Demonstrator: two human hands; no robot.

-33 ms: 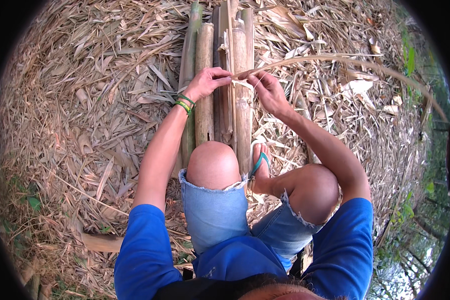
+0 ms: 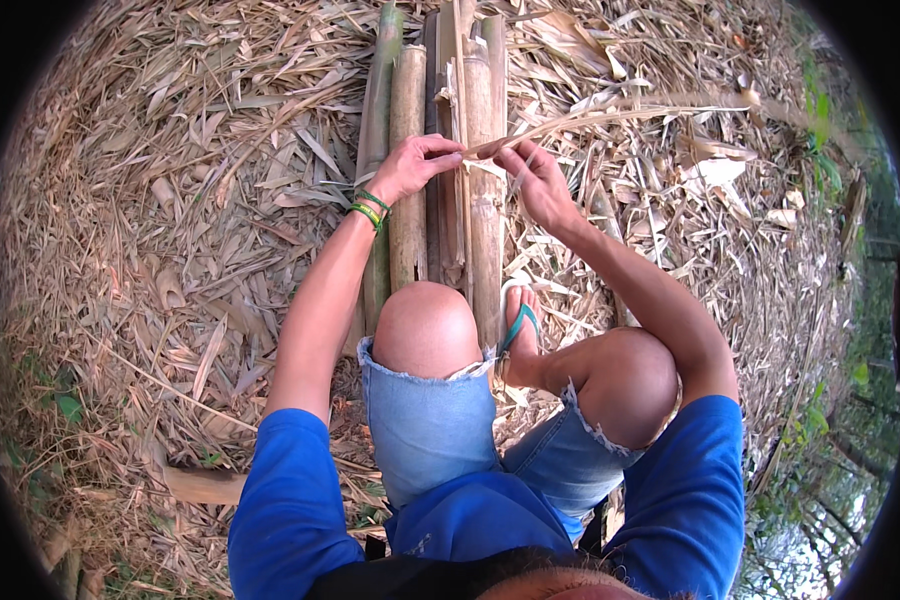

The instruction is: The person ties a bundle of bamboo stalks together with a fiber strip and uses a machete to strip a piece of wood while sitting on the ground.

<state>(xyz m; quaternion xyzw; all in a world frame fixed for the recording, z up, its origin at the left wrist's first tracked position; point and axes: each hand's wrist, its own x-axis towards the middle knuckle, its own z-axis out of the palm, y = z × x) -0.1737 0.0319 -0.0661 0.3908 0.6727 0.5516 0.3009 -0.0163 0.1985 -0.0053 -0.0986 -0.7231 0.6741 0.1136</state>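
Observation:
A long, thin tan strip of plant fibre [image 2: 605, 117] runs across the bamboo poles [image 2: 408, 120] and out to the right, its far part blurred. My left hand [image 2: 410, 168] pinches the strip's near end between thumb and fingers, above the middle of the poles. Just to the right, my right hand [image 2: 542, 188] is closed on the same strip, thumb against fingers. The fingertips of both hands are a short gap apart. Beneath them the poles lie side by side, some split, one greenish pole [image 2: 380, 100] at the left.
Dry leaves [image 2: 210, 170] cover the ground on both sides. My bent left knee [image 2: 425, 325] is over the near ends of the poles, and my sandalled foot [image 2: 522, 335] rests beside them. A piece of wood [image 2: 205, 486] lies at lower left; green plants [image 2: 820, 125] stand at right.
The strip's far part has swung and is now smeared by motion at the right. My right arm has shifted very slightly; my left hand stays in place.

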